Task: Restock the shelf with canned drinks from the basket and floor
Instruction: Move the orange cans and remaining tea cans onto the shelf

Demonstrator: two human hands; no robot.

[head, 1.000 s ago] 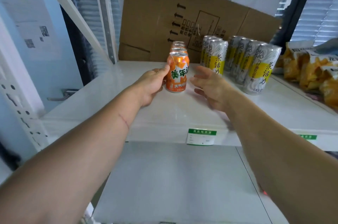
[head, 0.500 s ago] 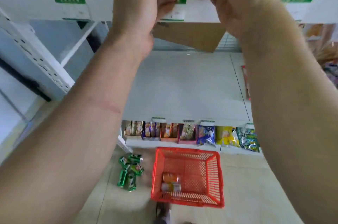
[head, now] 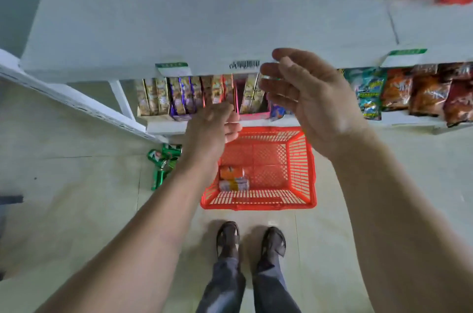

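A red plastic basket (head: 300, 164) stands on the floor in front of my feet. Inside it lie an orange can (head: 231, 172) and a pale can with yellow on it (head: 234, 184), side by side near the left wall. Several green cans (head: 162, 163) lie in a heap on the floor left of the basket. My left hand (head: 207, 131) hangs above the basket's far left corner, fingers loosely bent, holding nothing. Higher and to the right, my right hand (head: 309, 97) is spread with relaxed fingers, also holding nothing.
A white shelf board (head: 204, 13) spans the top of the view, with price tags on its front edge. Below it a low shelf carries boxed snacks (head: 179, 95) and snack bags (head: 414, 92). A white upright post (head: 76, 105) slants at left. My feet (head: 250, 238) stand behind the basket.
My view has swung down from the upper shelf to the floor. Both hands left the orange can on the shelf and dropped, empty, toward the basket.
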